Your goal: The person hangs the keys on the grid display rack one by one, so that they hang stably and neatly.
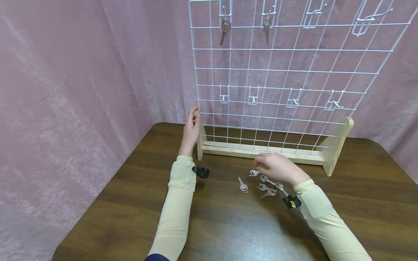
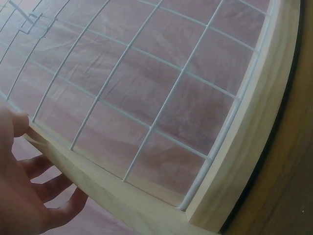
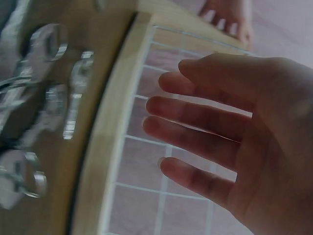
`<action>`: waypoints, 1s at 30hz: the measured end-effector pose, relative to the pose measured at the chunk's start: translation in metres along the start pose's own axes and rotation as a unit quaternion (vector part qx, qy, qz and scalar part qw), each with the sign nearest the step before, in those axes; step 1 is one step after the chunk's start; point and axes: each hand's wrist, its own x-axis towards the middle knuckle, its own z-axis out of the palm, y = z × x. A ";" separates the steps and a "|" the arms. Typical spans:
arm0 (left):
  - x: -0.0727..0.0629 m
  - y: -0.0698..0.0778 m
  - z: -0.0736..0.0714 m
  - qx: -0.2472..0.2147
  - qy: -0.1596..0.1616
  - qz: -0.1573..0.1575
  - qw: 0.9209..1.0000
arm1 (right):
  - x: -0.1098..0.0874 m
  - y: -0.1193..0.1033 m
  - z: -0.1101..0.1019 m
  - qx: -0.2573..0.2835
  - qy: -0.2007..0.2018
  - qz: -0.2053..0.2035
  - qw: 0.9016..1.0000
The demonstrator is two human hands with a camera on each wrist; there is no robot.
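My left hand (image 1: 192, 128) grips the upper end of the left wooden side piece of a grid rack. The left wrist view shows its thumb on one side of the wood (image 2: 105, 188) and its fingers (image 2: 66, 208) round the other. Over several loose keys my right hand (image 1: 275, 166) hovers, holding nothing; its fingers (image 3: 195, 129) are apart and slightly bent in the right wrist view. One silver key (image 1: 243, 186) lies a little left of the cluster, and another key (image 1: 253, 173) lies just below the right fingertips. Many keys carry small rings.
The white wire grid (image 1: 248, 78) stands upright in a wooden base (image 1: 235, 149) on the brown table (image 1: 209, 224). Keys hang from two upper hooks, a left key (image 1: 225, 27) and a second key (image 1: 267, 27). Bare lower hooks (image 1: 253, 99) project from the grid. Pink curtain surrounds the table.
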 end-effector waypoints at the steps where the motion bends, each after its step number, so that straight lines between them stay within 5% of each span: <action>1: 0.000 0.000 0.001 0.000 0.001 0.000 1.000 | 0.000 0.002 0.003 0.003 -0.010 0.004 1.000; 13: 0.000 -0.001 0.002 0.000 0.009 -0.001 1.000 | 0.001 0.015 0.035 0.035 -0.064 -0.035 0.997; 25: -0.001 -0.001 0.004 0.004 0.007 0.004 1.000 | 0.004 0.018 0.049 0.062 -0.052 -0.037 0.996; 30: -0.001 0.001 0.003 0.001 0.015 -0.002 1.000 | 0.006 0.019 0.048 0.088 -0.080 -0.013 0.993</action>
